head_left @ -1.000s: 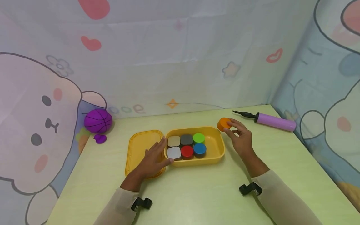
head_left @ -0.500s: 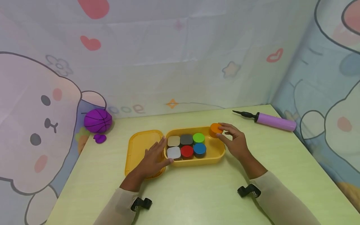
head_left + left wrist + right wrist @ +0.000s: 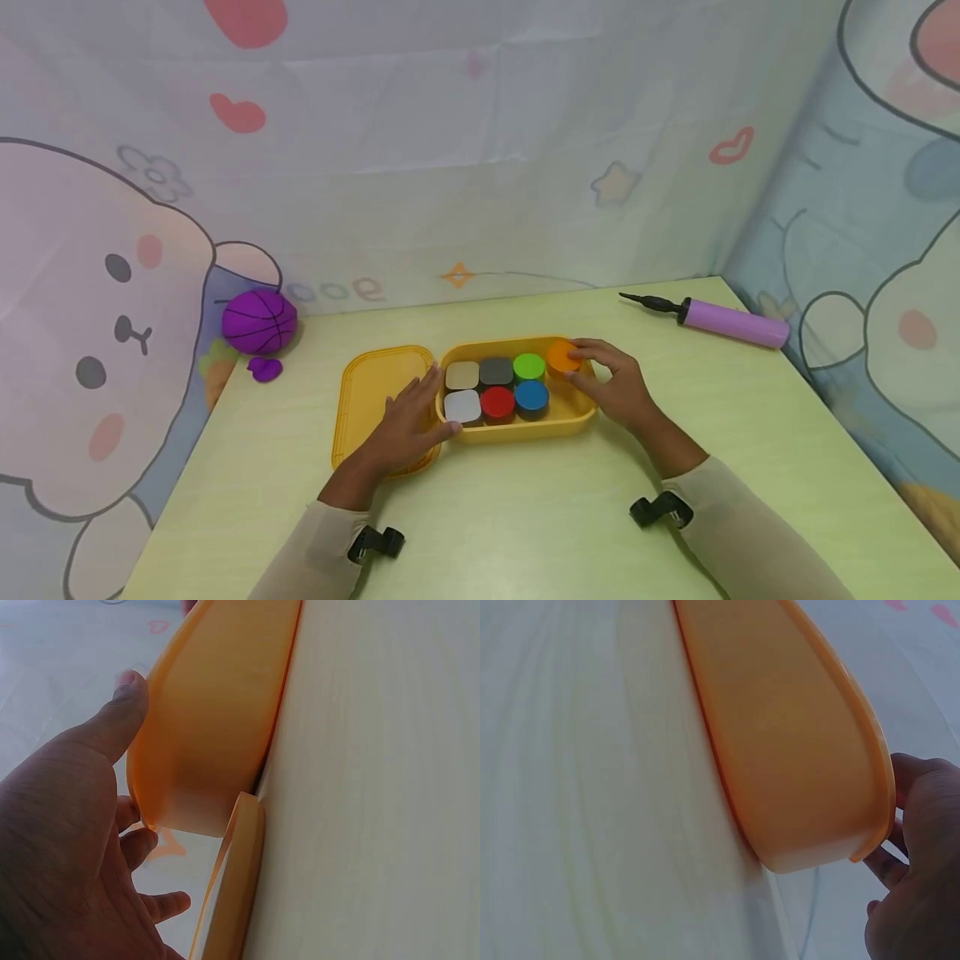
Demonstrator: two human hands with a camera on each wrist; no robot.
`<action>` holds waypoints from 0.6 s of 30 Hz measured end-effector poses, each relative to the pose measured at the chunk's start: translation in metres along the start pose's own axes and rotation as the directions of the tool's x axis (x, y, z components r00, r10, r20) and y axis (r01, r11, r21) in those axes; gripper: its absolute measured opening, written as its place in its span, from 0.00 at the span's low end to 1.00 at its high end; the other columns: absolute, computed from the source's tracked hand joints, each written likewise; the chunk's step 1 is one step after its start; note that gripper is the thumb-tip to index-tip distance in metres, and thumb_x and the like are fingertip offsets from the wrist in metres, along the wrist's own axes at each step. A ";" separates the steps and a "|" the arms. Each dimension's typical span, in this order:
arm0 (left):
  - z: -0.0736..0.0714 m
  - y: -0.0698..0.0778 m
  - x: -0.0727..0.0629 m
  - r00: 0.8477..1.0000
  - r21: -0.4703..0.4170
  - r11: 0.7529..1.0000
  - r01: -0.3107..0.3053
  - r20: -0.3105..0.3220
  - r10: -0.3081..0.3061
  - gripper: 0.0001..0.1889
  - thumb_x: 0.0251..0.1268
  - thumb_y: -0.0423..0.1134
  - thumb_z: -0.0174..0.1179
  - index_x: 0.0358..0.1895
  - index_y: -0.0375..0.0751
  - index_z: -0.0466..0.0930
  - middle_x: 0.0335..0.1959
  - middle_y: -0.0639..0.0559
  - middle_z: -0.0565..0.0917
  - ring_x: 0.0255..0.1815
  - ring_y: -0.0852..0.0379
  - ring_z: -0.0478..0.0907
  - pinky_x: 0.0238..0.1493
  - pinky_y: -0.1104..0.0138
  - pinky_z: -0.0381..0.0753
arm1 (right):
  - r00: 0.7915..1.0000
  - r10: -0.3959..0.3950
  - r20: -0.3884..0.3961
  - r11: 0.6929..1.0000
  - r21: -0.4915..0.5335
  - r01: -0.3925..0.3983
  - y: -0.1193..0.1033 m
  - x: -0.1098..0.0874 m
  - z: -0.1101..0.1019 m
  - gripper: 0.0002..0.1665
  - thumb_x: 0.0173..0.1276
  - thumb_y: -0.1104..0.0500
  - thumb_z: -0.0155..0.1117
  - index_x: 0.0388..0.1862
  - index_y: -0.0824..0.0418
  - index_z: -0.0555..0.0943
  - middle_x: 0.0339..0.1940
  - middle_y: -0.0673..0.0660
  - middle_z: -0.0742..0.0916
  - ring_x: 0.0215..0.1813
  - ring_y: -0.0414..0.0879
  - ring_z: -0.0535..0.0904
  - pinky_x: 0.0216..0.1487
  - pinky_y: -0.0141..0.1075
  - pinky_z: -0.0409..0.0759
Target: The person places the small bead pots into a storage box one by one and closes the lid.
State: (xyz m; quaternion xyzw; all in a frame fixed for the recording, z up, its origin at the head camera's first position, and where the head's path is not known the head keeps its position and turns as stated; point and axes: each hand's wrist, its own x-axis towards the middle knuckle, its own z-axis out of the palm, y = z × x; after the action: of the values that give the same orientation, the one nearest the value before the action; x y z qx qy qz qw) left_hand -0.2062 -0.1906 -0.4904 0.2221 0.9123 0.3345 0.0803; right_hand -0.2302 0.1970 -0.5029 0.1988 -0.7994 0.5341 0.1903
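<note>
A yellow plastic box [image 3: 517, 432] stands on the table with several short pieces in two rows. Its back row has a tan square-topped piece [image 3: 462, 376], a dark grey one [image 3: 497, 372] and a lime green round one [image 3: 529, 367]. In front are a white piece [image 3: 462, 407], a red one [image 3: 498, 403] and a blue one [image 3: 532, 398]. Between thumb and fingers, my right hand [image 3: 618, 387] pinches an orange cylinder [image 3: 561, 359] inside the back right corner. My left hand [image 3: 405, 429] rests, fingers extended, against the box's left end; the left wrist view shows its thumb [image 3: 131, 697] at the rim.
A flat yellow lid [image 3: 367, 392] lies left of the box, partly under my left hand. Farther left are a purple ball [image 3: 260, 322] and a small purple duck [image 3: 265, 369]. A lilac hand pump [image 3: 735, 323] lies at the back right. Printed cloth hangs behind the table.
My right hand has carried the orange cylinder leftward and down, from beyond the box's right rim into its back right corner. The left hand has stayed at the box's left end.
</note>
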 end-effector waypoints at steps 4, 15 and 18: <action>0.000 0.001 0.000 1.000 -0.001 1.000 0.003 0.005 -0.003 0.53 0.78 0.63 0.63 0.92 0.55 0.39 0.94 0.55 0.42 0.94 0.32 0.39 0.79 0.17 0.27 | 0.998 -0.057 -0.032 0.998 -0.043 0.056 0.001 0.000 0.000 0.18 0.64 0.71 0.81 0.53 0.67 0.92 0.63 0.67 0.90 0.69 0.66 0.83 0.72 0.19 0.69; 0.000 0.002 0.000 1.000 0.008 1.000 0.001 0.004 -0.001 0.53 0.79 0.63 0.63 0.92 0.54 0.39 0.94 0.55 0.42 0.94 0.32 0.39 0.79 0.17 0.28 | 1.000 -0.017 0.002 0.992 -0.124 0.017 0.003 0.000 0.002 0.17 0.63 0.69 0.83 0.51 0.66 0.93 0.61 0.69 0.91 0.72 0.71 0.75 0.74 0.77 0.55; -0.001 0.002 0.000 1.000 0.003 1.000 0.003 0.004 -0.003 0.53 0.79 0.63 0.63 0.92 0.54 0.39 0.94 0.55 0.42 0.94 0.32 0.38 0.79 0.18 0.28 | 0.999 0.031 0.028 0.989 -0.148 -0.026 0.002 -0.001 0.002 0.17 0.64 0.67 0.83 0.52 0.65 0.93 0.62 0.68 0.91 0.73 0.69 0.73 0.71 0.75 0.52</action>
State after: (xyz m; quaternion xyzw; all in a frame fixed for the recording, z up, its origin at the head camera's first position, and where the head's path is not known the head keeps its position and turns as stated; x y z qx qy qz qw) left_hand -0.2052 -0.1895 -0.4883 0.2213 0.9131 0.3325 0.0823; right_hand -0.2308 0.1962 -0.5057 0.1806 -0.8423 0.4730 0.1849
